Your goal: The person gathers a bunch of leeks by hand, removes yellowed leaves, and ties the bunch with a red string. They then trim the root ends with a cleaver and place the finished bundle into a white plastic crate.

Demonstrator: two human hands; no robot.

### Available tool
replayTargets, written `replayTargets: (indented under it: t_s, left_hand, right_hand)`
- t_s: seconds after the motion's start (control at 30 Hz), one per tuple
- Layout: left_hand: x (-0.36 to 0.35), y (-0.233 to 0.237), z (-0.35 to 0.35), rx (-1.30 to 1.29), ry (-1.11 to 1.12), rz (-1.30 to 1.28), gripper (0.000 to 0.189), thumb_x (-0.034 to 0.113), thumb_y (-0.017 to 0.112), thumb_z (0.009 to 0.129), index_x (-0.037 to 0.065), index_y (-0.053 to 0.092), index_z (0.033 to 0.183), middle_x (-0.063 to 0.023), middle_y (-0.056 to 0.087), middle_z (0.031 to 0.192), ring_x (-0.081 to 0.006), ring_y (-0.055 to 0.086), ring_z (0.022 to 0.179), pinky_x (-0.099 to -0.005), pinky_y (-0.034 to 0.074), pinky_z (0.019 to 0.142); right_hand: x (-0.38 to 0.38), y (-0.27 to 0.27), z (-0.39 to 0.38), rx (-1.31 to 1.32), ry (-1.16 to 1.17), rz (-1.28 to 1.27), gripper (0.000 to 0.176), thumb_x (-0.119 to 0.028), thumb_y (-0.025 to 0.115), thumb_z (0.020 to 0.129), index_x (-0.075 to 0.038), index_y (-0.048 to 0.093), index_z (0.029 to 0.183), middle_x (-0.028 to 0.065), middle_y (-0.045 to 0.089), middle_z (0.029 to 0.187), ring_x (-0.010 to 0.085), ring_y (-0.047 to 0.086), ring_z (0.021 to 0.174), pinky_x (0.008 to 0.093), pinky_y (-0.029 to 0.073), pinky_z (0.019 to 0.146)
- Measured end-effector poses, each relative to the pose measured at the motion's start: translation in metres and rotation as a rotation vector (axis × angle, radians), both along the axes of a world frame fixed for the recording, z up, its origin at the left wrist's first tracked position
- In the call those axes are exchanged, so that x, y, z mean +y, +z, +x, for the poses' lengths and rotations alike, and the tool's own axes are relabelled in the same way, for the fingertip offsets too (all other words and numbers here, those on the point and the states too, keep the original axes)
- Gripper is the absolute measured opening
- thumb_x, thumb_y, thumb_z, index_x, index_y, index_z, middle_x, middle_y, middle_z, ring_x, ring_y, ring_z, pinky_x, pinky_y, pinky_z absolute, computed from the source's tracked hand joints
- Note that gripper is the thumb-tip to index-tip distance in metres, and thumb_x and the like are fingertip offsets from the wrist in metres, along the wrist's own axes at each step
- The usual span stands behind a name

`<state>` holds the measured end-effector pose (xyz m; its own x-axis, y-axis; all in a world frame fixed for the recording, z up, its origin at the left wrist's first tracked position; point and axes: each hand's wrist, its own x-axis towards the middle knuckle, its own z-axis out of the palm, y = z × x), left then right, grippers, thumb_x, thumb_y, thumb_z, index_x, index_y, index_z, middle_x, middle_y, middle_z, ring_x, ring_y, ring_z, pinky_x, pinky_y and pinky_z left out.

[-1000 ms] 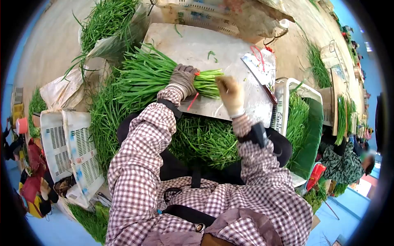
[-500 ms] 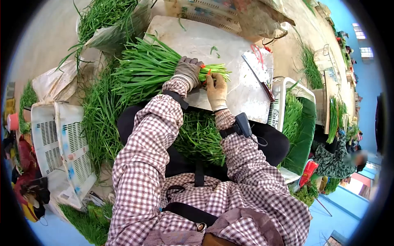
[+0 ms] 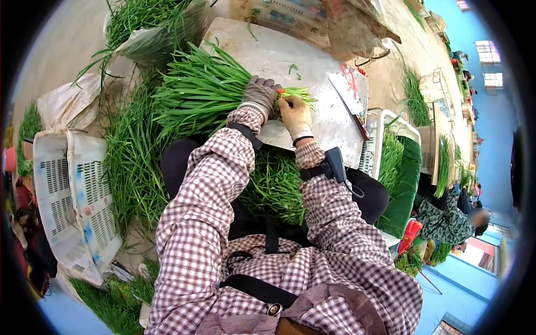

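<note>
A bunch of long green chives lies across the pale work board, its leaves fanned to the left and its cut stem ends to the right. My left hand, in a grey glove, is closed around the stems. Close beside it my right hand, in a cream glove, has its fingers pinched at an orange-red tie around the stem end. The fingertips partly hide the tie. More loose chives lie on my lap under the board.
On the board's right are a long knife and red ties. A white crate with chives and green cloth stands right; an empty white crate stands left. Loose chives heap beside my leg. Another person sits far right.
My right hand has turned slightly, its fingers curling lower at the tie. The left hand keeps its grip on the bunch. The whole view has shifted a little.
</note>
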<state>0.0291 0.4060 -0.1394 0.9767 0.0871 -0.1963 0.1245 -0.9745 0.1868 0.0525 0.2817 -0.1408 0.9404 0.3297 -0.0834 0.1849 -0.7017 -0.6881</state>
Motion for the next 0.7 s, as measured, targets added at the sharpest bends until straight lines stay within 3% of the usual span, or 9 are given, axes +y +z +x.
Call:
replayTargets:
  t_s: [0.3,0.5,0.57,0.7]
  left_hand:
    - [-0.009,-0.021,-0.009,-0.120,0.045,0.036,0.057,0.044,0.052,0.078,0.019,0.044,0.128,-0.0072,0.045,0.131,-0.0223,0.037,0.125,-0.0407,0.015,0.110]
    - [-0.009,-0.018,-0.008,-0.119,0.066,0.026,0.062,0.042,0.061,0.072,0.018,0.044,0.128,-0.0071,0.045,0.130,-0.0216,0.038,0.124,-0.0405,0.016,0.109]
    - [-0.010,-0.019,-0.007,-0.130,0.062,0.033,0.067,0.043,0.066,0.068,0.018,0.045,0.126,-0.0065,0.046,0.128,-0.0208,0.040,0.122,-0.0407,0.018,0.108]
    - [-0.010,-0.021,-0.007,-0.142,0.064,0.046,0.069,0.044,0.068,0.065,0.018,0.046,0.124,-0.0054,0.048,0.125,-0.0201,0.040,0.121,-0.0405,0.019,0.108]
  right_hand:
    - [-0.001,-0.001,-0.007,-0.088,0.011,-0.066,0.029,-0.032,0.057,0.080,-0.005,0.065,0.087,0.0173,0.064,0.082,0.0347,0.061,0.078,0.0402,0.048,0.071]
    - [-0.003,0.007,-0.018,-0.025,0.111,-0.041,0.022,-0.028,0.058,0.080,-0.008,0.064,0.085,0.0156,0.063,0.082,0.0351,0.060,0.079,0.0410,0.047,0.070]
    - [-0.006,0.003,-0.021,-0.153,0.102,-0.003,0.020,-0.026,0.058,0.081,-0.008,0.063,0.086,0.0151,0.062,0.086,0.0346,0.059,0.081,0.0409,0.047,0.071]
    - [-0.009,-0.007,-0.014,-0.157,0.061,0.047,0.020,-0.026,0.058,0.081,-0.007,0.062,0.087,0.0163,0.061,0.087,0.0347,0.059,0.083,0.0411,0.047,0.072]
